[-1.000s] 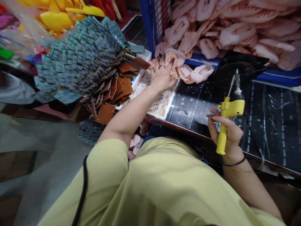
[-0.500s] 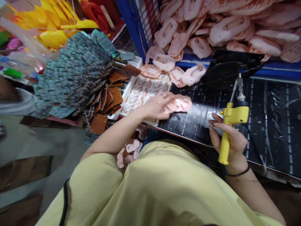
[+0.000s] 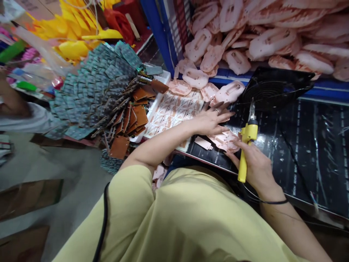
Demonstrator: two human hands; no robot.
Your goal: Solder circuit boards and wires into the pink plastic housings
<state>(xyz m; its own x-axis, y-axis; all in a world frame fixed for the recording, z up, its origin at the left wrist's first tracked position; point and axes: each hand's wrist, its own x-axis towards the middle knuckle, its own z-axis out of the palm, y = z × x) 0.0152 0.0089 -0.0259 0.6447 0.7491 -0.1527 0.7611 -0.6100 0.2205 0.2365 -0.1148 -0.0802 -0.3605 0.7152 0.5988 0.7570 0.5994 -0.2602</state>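
Note:
My left hand (image 3: pixel 208 120) reaches over the black bench top with its fingers spread, holding nothing. Its fingertips are close to a pale pink plastic shell (image 3: pixel 231 91) at the bench's back. Just below that hand lies another pink plastic part (image 3: pixel 225 141), partly covered by it, beside a small flat pink piece (image 3: pixel 203 143). My right hand (image 3: pixel 255 163) is wrapped round the handle of a yellow soldering gun (image 3: pixel 243 160), whose metal tip points up and away. The right thumb and fingertips are at the right edge of the pink part; whether they press on it I cannot tell.
Pink shells (image 3: pixel 272 42) are heaped behind a blue rail. A black fan (image 3: pixel 268 89) lies at the bench's back. Left are a white tray (image 3: pixel 152 109) with printed sheets, stacked circuit boards (image 3: pixel 95 80) and yellow parts (image 3: pixel 73 51). Another person's arm (image 3: pixel 13 102) shows far left.
The pink part my left hand held now lies on the bench, and that hand has opened and moved up and right. My right hand has brought the soldering gun left, close to the part.

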